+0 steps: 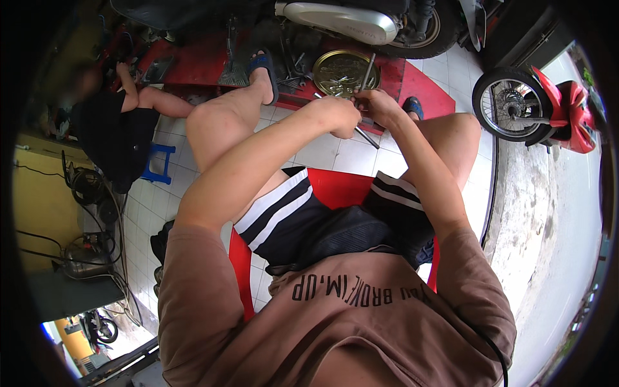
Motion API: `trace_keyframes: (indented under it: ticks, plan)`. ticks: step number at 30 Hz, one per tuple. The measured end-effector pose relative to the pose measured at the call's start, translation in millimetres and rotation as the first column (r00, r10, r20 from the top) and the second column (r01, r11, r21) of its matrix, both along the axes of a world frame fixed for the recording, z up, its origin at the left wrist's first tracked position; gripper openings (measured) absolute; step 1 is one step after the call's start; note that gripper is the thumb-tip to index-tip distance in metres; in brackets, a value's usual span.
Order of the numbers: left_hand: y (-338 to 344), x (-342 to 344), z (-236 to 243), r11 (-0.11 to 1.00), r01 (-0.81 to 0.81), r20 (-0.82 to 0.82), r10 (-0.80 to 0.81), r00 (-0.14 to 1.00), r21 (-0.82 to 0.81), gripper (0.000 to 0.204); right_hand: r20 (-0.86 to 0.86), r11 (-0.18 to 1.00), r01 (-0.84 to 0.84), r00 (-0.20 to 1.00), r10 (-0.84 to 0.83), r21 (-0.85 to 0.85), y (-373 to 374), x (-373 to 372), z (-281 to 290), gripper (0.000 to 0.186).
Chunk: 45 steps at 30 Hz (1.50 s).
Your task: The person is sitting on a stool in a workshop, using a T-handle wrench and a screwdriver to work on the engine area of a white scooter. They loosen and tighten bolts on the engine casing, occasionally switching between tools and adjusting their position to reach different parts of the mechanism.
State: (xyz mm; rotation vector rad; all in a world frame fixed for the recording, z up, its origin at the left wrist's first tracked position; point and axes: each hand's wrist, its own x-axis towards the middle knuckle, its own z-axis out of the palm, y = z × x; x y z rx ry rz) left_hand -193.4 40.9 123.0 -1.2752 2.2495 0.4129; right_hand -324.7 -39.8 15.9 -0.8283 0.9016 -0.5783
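Both hands meet over the near edge of a red platform, between my knees. My left hand (342,117) is closed, and a dark metal rod (367,137) sticks out below it toward the floor. My right hand (380,106) has its fingers closed around a silver metal rod (369,71) that points up and away. Whether the two rods are parts of one tool is hidden by my fingers. Just beyond my hands lies a round brass-coloured tray (346,64) with several small metal parts in it.
The red platform (425,87) carries wrenches (293,69) left of the tray and a motorcycle (342,22) behind. A red motorcycle (567,113) stands at right. At left, another person (116,132) sits on a blue stool (159,164). Cables (119,251) hang near a compressor (87,255).
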Motion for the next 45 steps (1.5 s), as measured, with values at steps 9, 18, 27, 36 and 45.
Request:
trace_keyframes:
  ticks: [9,18,27,36,45]
  plan:
    - [-8.5,-14.4,-20.8,0.995,0.101,0.152,-0.100,0.983,0.000,0.038,-0.183,0.993,0.119,0.977,-0.112,0.027,-10.2,1.9,-13.0,0.008]
    - [-4.5,-10.5,-10.1,0.997,0.048,0.034,-0.046,0.998,-0.060,0.034,-0.264,0.987,0.142,0.952,-0.156,-0.070,-16.8,1.9,-14.4,0.014]
    - [-1.0,-11.8,0.4,0.997,0.033,-0.030,-0.035,0.999,-0.074,0.033,-0.313,0.989,0.132,0.939,-0.146,-0.066,-19.2,-0.6,-18.2,0.016]
    - [4.9,-15.3,5.4,1.000,-0.017,0.021,0.017,1.000,-0.012,0.027,-0.330,0.984,0.075,0.935,-0.126,-0.162,-14.5,3.8,-13.1,0.020]
    - [3.9,-17.0,-1.3,1.000,0.004,0.047,-0.003,0.999,-0.006,0.025,-0.342,0.982,0.081,0.930,-0.136,-0.172,-11.4,0.7,-3.9,0.021]
